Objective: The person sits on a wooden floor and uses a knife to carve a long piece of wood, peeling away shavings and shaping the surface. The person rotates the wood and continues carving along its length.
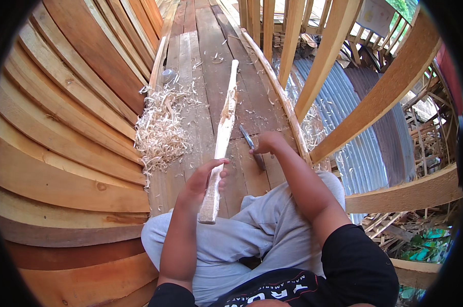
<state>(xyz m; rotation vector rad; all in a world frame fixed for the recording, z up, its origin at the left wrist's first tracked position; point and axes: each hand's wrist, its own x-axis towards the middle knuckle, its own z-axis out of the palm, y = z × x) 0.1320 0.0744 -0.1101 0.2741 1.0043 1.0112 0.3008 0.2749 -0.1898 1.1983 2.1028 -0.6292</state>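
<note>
A long, pale, partly carved wooden stick (225, 128) slants away from me, its squared near end above my lap and its narrow rounded end farther off. My left hand (195, 183) is closed round it near the squared end. Bark-brown rough patches show on its middle stretch. To the right of the stick, my right hand (268, 143) is closed on a slim tool (246, 135) with a bluish metal part at the far end and a darker part toward me. Its exact kind is hard to make out. The tool is apart from the stick.
Curly wood shavings (162, 128) are heaped on the plank floor (206, 46) at left, beside a small clear container (168, 75). A board wall (73, 148) stands close on my left. On the right are wooden railing posts (318, 66), with corrugated metal sheets (339, 123) below.
</note>
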